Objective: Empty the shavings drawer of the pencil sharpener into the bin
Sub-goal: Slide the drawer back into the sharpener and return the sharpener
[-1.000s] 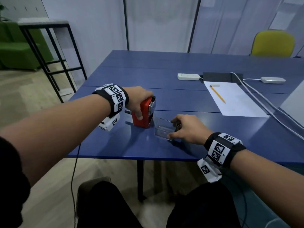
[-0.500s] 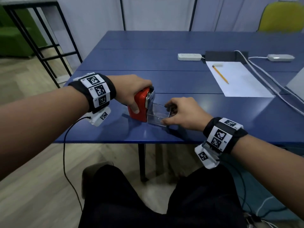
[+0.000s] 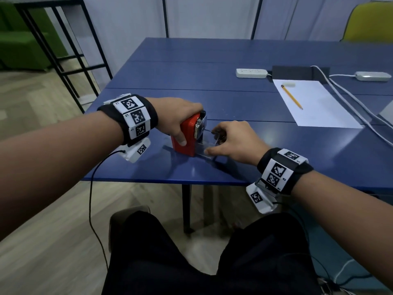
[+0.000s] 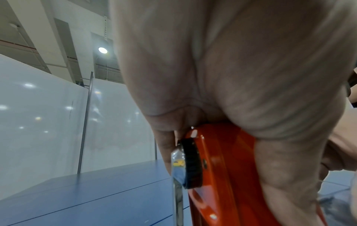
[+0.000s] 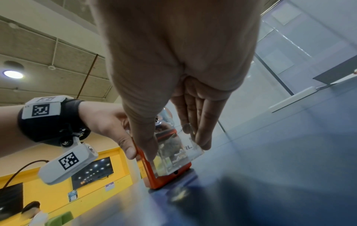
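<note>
Both forearms are bare, each wrist wrapped in a black band [image 3: 285,170] faced with white tiles of black square-coded markers, a small white marker-tagged camera pod [image 3: 137,150] slung beneath with a thin black cable [image 3: 91,201] trailing down, and dark trousers [image 3: 191,262] cover the legs.

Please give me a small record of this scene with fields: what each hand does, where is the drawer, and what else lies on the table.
left hand: left hand grips the top of the red pencil sharpener, holding it on the blue table
right hand: right hand pinches the clear plastic shavings drawer between thumb and fingers
drawer position: partly inside the sharpener's front
bin: not in view
other items: yellow pencil on a white paper sheet; white power strip
</note>
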Available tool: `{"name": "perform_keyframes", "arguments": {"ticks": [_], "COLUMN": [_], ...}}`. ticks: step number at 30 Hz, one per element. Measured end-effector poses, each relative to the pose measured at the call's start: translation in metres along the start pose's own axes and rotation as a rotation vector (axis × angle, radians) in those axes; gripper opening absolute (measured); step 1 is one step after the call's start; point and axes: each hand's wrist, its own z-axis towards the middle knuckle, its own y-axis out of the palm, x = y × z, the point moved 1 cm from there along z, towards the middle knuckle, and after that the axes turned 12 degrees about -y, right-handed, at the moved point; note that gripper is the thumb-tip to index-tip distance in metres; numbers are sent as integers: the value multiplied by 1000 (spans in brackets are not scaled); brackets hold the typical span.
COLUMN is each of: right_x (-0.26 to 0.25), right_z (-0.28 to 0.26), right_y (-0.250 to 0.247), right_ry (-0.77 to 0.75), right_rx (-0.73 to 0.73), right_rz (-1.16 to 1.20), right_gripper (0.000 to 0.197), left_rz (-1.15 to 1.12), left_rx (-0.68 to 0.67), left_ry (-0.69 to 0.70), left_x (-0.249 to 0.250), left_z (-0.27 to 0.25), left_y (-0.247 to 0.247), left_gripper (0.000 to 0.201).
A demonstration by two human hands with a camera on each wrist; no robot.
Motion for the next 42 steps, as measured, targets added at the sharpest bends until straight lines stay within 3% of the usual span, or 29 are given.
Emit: {"name": "perform_keyframes", "arguments": {"ticks": [22,29,35,39,42], "right_x": [-13,-16,-20,-15,-10], "right_z": [9,9,12,13,7], "right_y": [-5,5,10,8,8], "right_ry": [-17,17,43,31,-4], "right_rx": [-67,-36,-8,-47,-84], "right_rz": [-82,-82,-58,-49,-28], "right_gripper": [75,71,54,70,97], "left_rz": [-30,-21,-31,-119,-281], "left_rx": [-37,-27,-24,26,125], "left_ry": [13,21,20,-25,-182], "left_x": [2,0,0,-4,-18], "left_z": [3,2,0,-5,-19], "left_y": [0,1,0,8,22], "left_gripper": [85,84,85,105,133]}}
